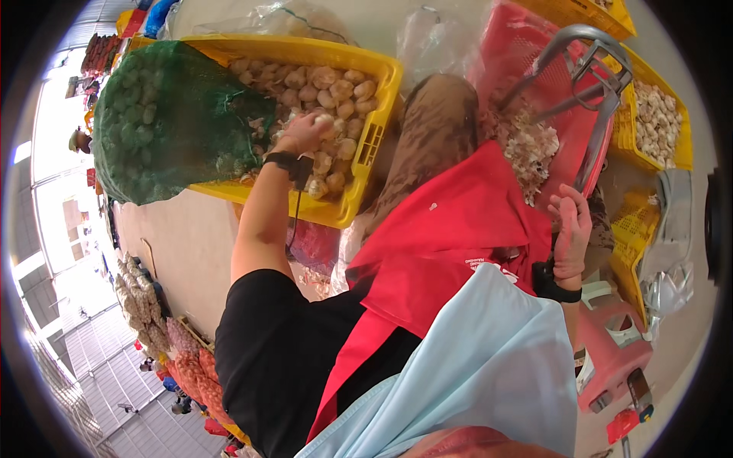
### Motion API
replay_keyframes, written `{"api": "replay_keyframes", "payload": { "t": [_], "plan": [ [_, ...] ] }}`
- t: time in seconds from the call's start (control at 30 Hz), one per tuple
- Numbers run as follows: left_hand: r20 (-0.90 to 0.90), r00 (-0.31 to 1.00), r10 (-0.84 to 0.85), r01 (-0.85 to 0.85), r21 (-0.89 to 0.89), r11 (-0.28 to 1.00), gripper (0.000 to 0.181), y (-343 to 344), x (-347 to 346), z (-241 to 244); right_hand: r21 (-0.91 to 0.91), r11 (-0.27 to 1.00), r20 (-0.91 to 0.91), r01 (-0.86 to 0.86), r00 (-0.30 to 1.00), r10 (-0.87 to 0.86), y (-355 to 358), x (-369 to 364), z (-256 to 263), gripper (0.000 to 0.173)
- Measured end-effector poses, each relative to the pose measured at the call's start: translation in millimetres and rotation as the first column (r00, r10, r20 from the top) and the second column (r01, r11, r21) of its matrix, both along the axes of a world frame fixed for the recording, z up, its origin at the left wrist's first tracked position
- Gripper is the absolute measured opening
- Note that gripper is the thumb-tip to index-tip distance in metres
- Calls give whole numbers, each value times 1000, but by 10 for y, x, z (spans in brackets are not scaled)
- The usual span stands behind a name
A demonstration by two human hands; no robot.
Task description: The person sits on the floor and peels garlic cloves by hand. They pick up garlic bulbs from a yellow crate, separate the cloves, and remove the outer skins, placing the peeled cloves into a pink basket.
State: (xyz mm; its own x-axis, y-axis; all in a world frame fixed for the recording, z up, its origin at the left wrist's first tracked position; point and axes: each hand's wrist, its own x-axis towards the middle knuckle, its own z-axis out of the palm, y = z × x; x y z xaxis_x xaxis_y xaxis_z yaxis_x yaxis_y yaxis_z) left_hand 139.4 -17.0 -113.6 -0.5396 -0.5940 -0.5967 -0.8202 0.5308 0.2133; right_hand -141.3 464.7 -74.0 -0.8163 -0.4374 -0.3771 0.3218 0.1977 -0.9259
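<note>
My left hand point(306, 133) reaches into a yellow plastic crate point(286, 46) of garlic bulbs point(342, 90). Its fingers are curled round a pale garlic bulb point(324, 122). A green mesh sack point(166, 120) with garlic inside lies over the crate's left end, its mouth towards my hand. My right hand point(571, 229) is raised beside my red apron point(446, 212), fingers apart, with nothing seen in it. It is close to the near edge of a red plastic crate point(572, 149), which holds loose garlic skins point(529, 143).
A grey metal tube frame point(595, 86) stands over the red crate. Further right are a yellow crate of garlic point(655, 123), an emptier yellow crate point(633, 223) and a pink plastic stool point(618, 343). Clear plastic bags point(435, 46) lie ahead. Stacked sacks point(192, 378) stand far left.
</note>
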Motion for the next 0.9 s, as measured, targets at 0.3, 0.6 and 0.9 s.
{"api": "replay_keyframes", "payload": {
  "t": [0.3, 0.6, 0.9],
  "plan": [
    [-91, 505, 858, 329, 940, -93, 51, 665, -614, 419, 1, 1000, -718, -12, 696, 9, -341, 22, 122, 29],
    [-442, 557, 703, 536, 838, 102, 57, 1979, -1854, 546, -58, 959, -631, -278, 755, 180, -535, 14, 374, 46],
    [-468, 621, 629, 476, 862, 171, 78, 2443, -2114, 637, -138, 960, -776, -243, 629, 48, -672, -86, -22, 57]
  ]
}}
